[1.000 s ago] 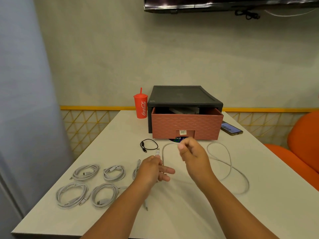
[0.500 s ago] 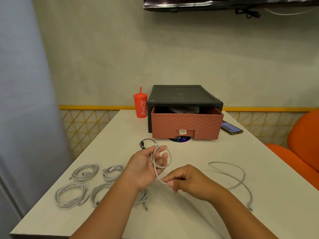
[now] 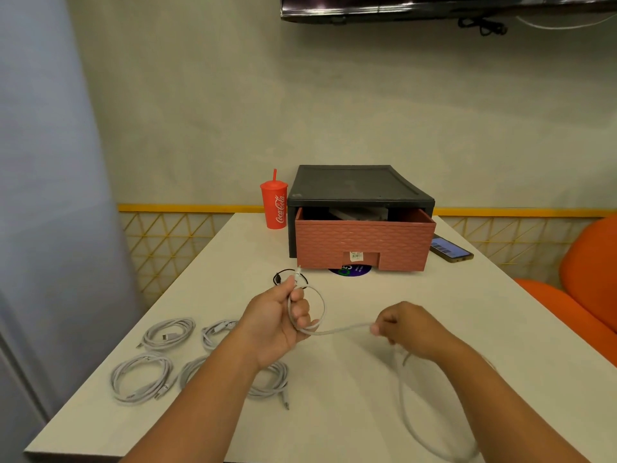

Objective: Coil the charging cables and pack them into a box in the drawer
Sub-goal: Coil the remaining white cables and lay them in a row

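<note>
Nearest me, the slack of the white charging cable (image 3: 405,412) lies in a loose loop on the table (image 3: 334,429), passing under my right forearm. Over to the left sit several finished white coils (image 3: 140,375), one partly hidden beneath my left arm. A little further out, my right hand (image 3: 404,329) pinches the cable between curled fingertips and draws a short stretch level across to my left hand (image 3: 277,315). That hand's fingers are curled round one small loop, with the plug end poking up above the thumb. I judge I'm early in coiling this cable, with most of its length unwound. Next I should sweep the right hand round to lay another turn into the left, feeding slack without kinking it. Beyond lies a small black cable (image 3: 283,275), then the open drawer (image 3: 360,242) with a grey box (image 3: 360,213) half seen inside.
</note>
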